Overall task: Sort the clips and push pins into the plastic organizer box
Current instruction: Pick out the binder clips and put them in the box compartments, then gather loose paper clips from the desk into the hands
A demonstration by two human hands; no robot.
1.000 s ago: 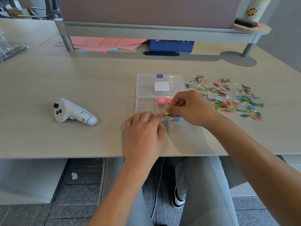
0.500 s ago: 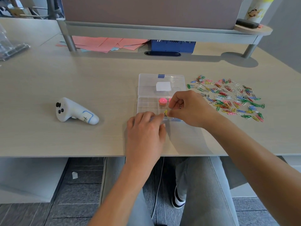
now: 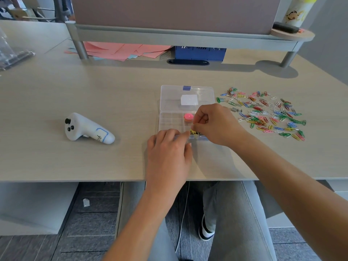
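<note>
A clear plastic organizer box (image 3: 170, 119) lies open on the desk, its lid (image 3: 203, 91) folded back. A pink push pin (image 3: 188, 116) sits in one compartment. My right hand (image 3: 216, 125) hovers over the box's right half, its thumb and forefinger pinching a small yellow clip (image 3: 192, 131) above a front compartment. My left hand (image 3: 168, 147) rests at the box's front edge, fingers straight and touching it. A loose pile of coloured paper clips (image 3: 263, 113) lies on the desk to the right of the box.
A white handheld controller (image 3: 87, 129) lies left of the box. Pink papers (image 3: 128, 50) and a blue box (image 3: 200, 53) sit under a raised shelf (image 3: 169, 36) at the back. The desk's front edge (image 3: 75, 180) runs just below my left hand.
Both hands stay almost where they were. My right hand's pinch on the small yellow clip has shifted very slightly over the box's front compartments.
</note>
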